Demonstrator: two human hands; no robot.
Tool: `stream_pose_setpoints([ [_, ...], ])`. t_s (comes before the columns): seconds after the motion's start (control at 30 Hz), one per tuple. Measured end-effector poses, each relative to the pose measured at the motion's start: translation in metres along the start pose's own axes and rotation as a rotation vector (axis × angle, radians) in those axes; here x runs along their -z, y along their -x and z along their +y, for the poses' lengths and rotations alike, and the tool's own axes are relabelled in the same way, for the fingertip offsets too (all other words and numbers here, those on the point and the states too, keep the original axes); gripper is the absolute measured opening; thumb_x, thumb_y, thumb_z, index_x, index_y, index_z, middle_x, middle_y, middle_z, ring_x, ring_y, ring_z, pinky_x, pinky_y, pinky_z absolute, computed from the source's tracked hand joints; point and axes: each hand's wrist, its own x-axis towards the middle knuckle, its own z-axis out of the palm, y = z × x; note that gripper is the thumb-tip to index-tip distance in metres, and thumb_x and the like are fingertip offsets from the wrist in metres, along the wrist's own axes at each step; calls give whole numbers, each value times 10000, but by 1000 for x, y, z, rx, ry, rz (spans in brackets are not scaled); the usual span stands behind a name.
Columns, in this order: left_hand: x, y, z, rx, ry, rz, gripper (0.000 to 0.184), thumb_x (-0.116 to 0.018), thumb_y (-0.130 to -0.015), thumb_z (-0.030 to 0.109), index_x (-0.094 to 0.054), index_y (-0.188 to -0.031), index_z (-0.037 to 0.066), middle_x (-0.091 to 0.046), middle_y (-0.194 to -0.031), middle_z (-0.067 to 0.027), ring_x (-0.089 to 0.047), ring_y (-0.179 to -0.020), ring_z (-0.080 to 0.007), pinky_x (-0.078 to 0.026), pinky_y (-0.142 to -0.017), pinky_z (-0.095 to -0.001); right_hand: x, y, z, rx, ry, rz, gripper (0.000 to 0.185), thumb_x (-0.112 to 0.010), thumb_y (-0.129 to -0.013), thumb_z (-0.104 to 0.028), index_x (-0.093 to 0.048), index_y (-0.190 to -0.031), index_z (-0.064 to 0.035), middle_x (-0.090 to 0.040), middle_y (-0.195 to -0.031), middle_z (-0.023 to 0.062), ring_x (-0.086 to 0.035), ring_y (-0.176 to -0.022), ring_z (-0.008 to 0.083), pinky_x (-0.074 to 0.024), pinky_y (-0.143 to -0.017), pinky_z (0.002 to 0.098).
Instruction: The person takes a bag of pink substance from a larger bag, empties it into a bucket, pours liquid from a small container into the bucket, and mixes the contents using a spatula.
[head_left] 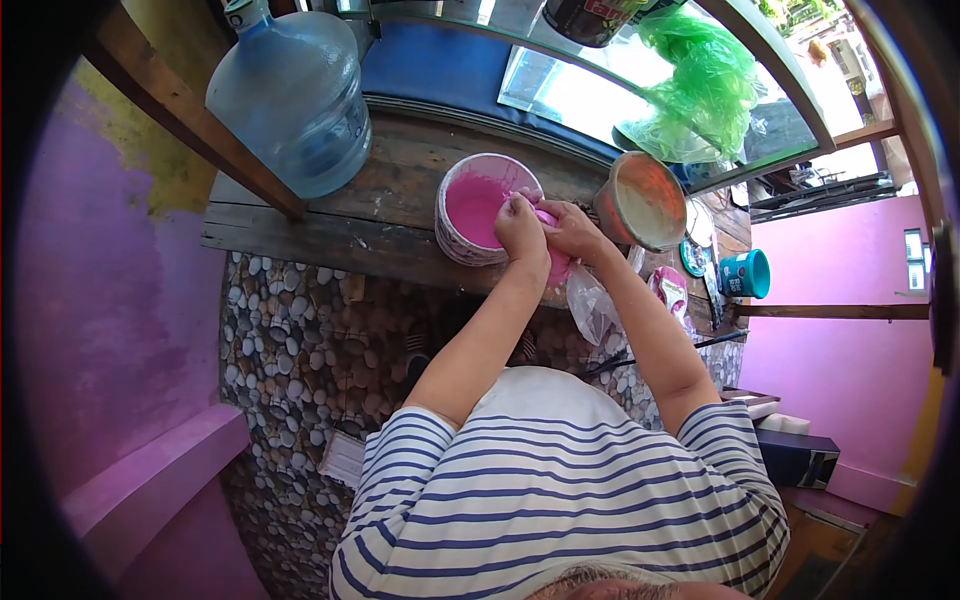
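Note:
A white bucket with pink paint inside stands on the wooden bench. At its right rim, my left hand is closed on a plastic bag smeared with pink. My right hand grips the same bag from the right side, its fingers meeting those of the left. Below my right wrist hangs a clear part of plastic; whether it belongs to the same bag I cannot tell. Pink residue shows around the fingers, and the fingertips are partly hidden.
To the right of the bucket sits an orange basin with greyish residue. A large water jug stands at the left. A teal tub lies on its side at the bench's right end. Green plastic bags rest at the glass case.

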Motion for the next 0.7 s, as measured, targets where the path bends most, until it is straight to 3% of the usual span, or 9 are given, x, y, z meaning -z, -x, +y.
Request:
stream_pose_setpoints([
  [0.1,4,-7,-5,-3,-17,19,281,-463,-1054,159,-636,-1097,-58,-703,-1028,-145,-691,-918,-221,-560,-839,-333,0,-1,-4,-26,7,-8,459,-718,-851,-285,-675,-1199,10,-723,-1085,212,-700,-1010,270,-515,-922,382],
  [0.2,10,-18,-10,22,30,-15,254,-473,-1042,152,-647,-1051,-33,-695,-979,-128,-690,-889,-223,-567,-811,-345,-11,-2,10,-6,-32,52,465,-696,-900,-308,-654,-1268,-27,-731,-1119,190,-692,-1037,222,-515,-965,366],
  [0.27,11,-21,-8,57,16,6,234,-489,-1031,155,-648,-1021,-17,-681,-948,-110,-686,-869,-222,-568,-788,-345,1,9,-21,-203,7,-1,518,-699,-902,-354,-630,-1325,-62,-721,-1173,175,-691,-1059,232,-512,-999,370],
  [0.33,11,-19,-5,90,42,-15,219,-499,-1025,162,-642,-994,-1,-673,-933,-95,-677,-862,-222,-562,-789,-348,-22,-1,24,31,-65,129,586,-705,-889,-423,-607,-1374,-111,-706,-1215,176,-689,-1088,248,-514,-1013,379],
  [0.4,13,-22,-6,124,86,-60,214,-494,-1025,167,-633,-970,15,-658,-897,-79,-664,-848,-226,-555,-798,-365,-10,12,1,-71,-116,77,664,-706,-869,-486,-588,-1399,-105,-688,-1240,197,-689,-1108,290,-518,-1002,386],
  [0.47,18,-29,-13,100,22,-44,214,-485,-1027,178,-620,-949,32,-646,-884,-76,-653,-840,-235,-549,-805,-386,-12,12,7,-93,-78,77,721,-713,-842,-533,-590,-1377,-66,-693,-1195,227,-690,-1092,339,-526,-972,400],
  [0.53,12,-13,-1,146,17,-39,174,-486,-1023,146,-596,-961,27,-635,-872,-74,-644,-821,-219,-542,-772,-361,-7,21,0,-170,-43,77,715,-740,-786,-576,-617,-1163,18,-693,-1081,275,-692,-1016,378,-533,-882,425],
  [0.7,12,-3,5,159,-35,-46,185,-491,-1024,178,-585,-983,23,-635,-893,-73,-640,-837,-226,-535,-806,-385,-13,34,11,-143,-95,156,737,-775,-764,-583,-589,-1123,33,-675,-1047,256,-671,-988,357,-519,-854,407],
])
